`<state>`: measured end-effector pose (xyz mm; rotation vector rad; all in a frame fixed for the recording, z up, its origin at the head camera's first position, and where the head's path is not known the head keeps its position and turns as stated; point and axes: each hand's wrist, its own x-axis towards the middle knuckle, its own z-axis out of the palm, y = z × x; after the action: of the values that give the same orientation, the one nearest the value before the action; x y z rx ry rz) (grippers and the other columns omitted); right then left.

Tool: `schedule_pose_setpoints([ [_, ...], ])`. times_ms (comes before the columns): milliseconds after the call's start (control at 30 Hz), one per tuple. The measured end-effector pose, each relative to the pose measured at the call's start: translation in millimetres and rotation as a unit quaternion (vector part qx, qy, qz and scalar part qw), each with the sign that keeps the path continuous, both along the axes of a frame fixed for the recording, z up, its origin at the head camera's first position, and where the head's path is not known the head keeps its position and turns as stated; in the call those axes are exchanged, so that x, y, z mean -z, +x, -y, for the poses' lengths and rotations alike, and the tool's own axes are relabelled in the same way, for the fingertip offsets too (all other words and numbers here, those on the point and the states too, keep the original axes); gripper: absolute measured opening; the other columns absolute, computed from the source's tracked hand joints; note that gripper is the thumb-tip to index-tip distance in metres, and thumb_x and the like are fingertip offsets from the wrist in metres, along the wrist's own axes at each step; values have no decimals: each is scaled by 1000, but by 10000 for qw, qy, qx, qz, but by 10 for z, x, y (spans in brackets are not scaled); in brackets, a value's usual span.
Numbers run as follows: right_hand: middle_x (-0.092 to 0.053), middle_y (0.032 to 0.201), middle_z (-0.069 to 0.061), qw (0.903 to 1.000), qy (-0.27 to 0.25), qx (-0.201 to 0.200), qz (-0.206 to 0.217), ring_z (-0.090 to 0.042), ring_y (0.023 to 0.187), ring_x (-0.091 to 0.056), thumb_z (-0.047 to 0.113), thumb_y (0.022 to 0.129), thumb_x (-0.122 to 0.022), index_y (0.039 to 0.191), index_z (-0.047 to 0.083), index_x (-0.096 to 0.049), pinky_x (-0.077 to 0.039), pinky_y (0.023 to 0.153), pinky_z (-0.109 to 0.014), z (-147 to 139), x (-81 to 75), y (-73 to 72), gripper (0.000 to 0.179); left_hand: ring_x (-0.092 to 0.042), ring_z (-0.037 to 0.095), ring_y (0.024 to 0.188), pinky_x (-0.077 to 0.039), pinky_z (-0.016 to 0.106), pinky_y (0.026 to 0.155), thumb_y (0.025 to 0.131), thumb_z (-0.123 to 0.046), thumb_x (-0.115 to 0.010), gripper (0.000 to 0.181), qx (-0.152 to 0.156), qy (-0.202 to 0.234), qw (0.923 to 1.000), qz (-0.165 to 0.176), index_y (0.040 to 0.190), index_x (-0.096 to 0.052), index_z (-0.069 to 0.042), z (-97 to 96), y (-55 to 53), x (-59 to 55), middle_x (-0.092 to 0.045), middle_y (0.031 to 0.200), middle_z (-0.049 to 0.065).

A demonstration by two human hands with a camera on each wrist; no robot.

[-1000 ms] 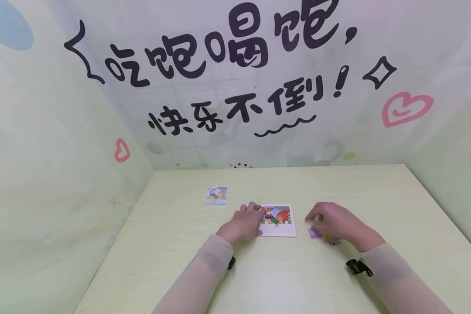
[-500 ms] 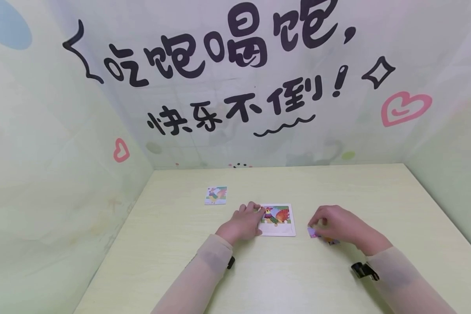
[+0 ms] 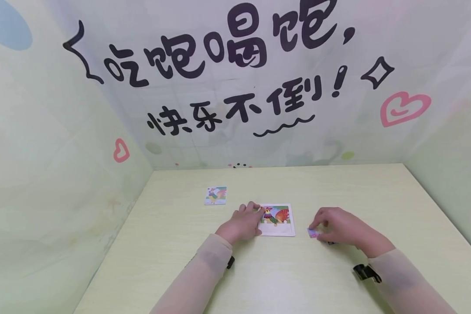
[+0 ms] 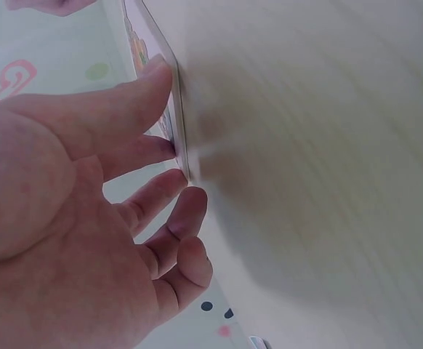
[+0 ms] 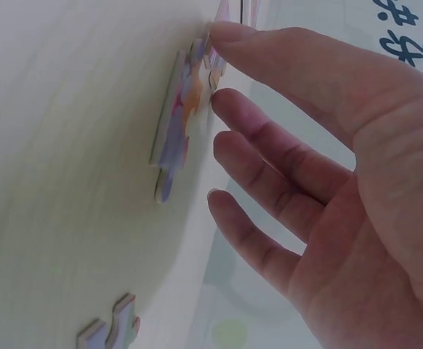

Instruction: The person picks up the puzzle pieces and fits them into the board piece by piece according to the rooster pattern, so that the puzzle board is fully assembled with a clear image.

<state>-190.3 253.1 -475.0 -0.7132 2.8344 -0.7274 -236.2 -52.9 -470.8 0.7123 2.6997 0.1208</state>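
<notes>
Over the pale table (image 3: 267,279), the left hand (image 3: 241,224) rests loosely while the right hand (image 3: 339,226) pinches. I see the puzzle tray (image 3: 282,231) touching the left hand at three o'clock, a rooster card (image 3: 215,196) toward the tray's ten. In the right hand's pinch, at its nine o'clock, is a lilac piece (image 3: 312,233); other pieces (image 5: 172,127) lie beneath.

White-bordered, rooster-patterned puzzle board (image 3: 278,230)
</notes>
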Motion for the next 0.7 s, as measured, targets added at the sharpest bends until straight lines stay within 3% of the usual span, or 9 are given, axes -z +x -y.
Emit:
schedule_pose_setpoints([
  [500, -70, 100, 11, 9996, -70, -265, -69, -8, 85, -60, 15, 83, -87, 94, 27, -81, -56, 77, -29, -34, 37, -3, 17, -38, 27, 138, -40, 44, 112, 99, -33, -69, 72, 18, -53, 10000, 22, 162, -36, -20, 0, 3, -15, -33, 164, 4],
  [700, -71, 97, 10, 9990, -91, -327, -287, -5, 81, -59, 12, 83, -85, 92, 24, -81, -55, 73, -26, -36, 57, 6, 16, -39, 27, 137, -40, 44, 112, 99, -34, -69, 73, 28, -47, 10000, 23, 162, -36, -20, 0, 3, -5, -33, 164, 3],
])
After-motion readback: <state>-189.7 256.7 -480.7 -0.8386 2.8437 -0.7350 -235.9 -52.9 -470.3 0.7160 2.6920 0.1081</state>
